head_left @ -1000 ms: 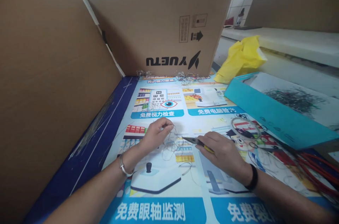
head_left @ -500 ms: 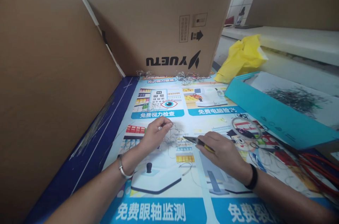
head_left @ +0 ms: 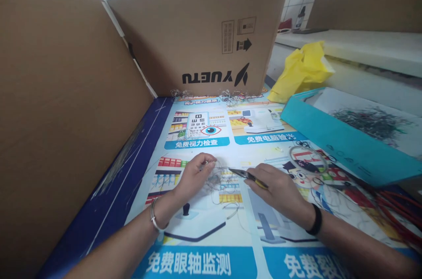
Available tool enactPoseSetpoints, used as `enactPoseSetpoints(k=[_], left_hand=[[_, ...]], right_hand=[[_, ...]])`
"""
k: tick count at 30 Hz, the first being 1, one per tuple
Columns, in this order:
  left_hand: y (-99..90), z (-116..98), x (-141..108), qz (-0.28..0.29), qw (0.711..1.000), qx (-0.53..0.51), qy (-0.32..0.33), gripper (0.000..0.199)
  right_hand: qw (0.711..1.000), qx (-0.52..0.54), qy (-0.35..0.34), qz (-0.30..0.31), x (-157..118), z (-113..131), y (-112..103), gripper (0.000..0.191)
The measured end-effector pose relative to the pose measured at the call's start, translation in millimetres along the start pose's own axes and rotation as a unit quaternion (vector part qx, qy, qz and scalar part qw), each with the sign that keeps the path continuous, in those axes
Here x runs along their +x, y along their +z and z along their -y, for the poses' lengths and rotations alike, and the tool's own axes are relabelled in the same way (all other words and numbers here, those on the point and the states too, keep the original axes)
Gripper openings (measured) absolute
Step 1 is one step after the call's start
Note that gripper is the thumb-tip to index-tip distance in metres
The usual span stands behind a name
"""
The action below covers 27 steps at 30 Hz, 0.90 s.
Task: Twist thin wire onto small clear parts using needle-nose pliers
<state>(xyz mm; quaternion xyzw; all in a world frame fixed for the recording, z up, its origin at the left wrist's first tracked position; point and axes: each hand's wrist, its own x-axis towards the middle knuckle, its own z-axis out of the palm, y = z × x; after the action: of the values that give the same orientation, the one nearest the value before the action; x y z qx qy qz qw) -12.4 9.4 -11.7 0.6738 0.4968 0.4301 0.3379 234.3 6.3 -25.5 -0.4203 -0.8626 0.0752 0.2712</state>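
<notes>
My left hand [head_left: 197, 174] pinches a tangle of thin wire [head_left: 216, 178], which hangs between my hands just above the printed mat. Closed around yellow-and-black handles, my right hand [head_left: 276, 186] holds long-nose pliers [head_left: 242, 174]. Their dark tip points left and reaches the right edge of the wire tangle; whether the jaws grip a strand is too small to tell. A short curved piece of wire [head_left: 233, 211] lies on the mat below the tangle.
An open turquoise box [head_left: 332, 142] with many wire scraps [head_left: 371, 122] stands at right, a yellow bag [head_left: 298, 72] behind it. Wire coils [head_left: 306, 158] and red cables [head_left: 395, 211] lie nearby. Cardboard walls [head_left: 198, 28] enclose the left and back; wire bits [head_left: 237, 96] lie along the back.
My left hand has shifted slightly down and right, bringing the wire tangle closer to the pliers' tip. The right hand with the pliers has hardly moved.
</notes>
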Motion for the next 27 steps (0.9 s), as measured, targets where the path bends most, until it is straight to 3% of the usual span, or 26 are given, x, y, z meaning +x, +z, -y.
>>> enactPoseSetpoints(k=[11, 20, 22, 25, 27], left_hand=[[-0.2, 8, 3, 0.006, 0.996, 0.083, 0.012, 0.006], [-3.2, -1, 3, 0.008, 0.993, 0.12, 0.012, 0.013], [-4.8, -3, 2, -0.021, 0.992, 0.116, 0.033, 0.017], [-6.2, -7, -3, -0.11, 0.981, 0.102, 0.12, 0.018], [-4.7, -14, -9, -0.133, 0.974, 0.076, 0.165, 0.017]], right_hand=[[1.0, -0.002, 0.011, 0.014, 1, 1, 1, 0.019], [1.0, 0.003, 0.015, 0.025, 1, 0, 0, 0.018], [0.999, 0.013, 0.018, 0.024, 0, 0, 0, 0.017], [0.998, 0.047, 0.024, 0.024, 1, 3, -2, 0.017], [0.996, 0.083, 0.03, 0.031, 2, 8, -6, 0.016]])
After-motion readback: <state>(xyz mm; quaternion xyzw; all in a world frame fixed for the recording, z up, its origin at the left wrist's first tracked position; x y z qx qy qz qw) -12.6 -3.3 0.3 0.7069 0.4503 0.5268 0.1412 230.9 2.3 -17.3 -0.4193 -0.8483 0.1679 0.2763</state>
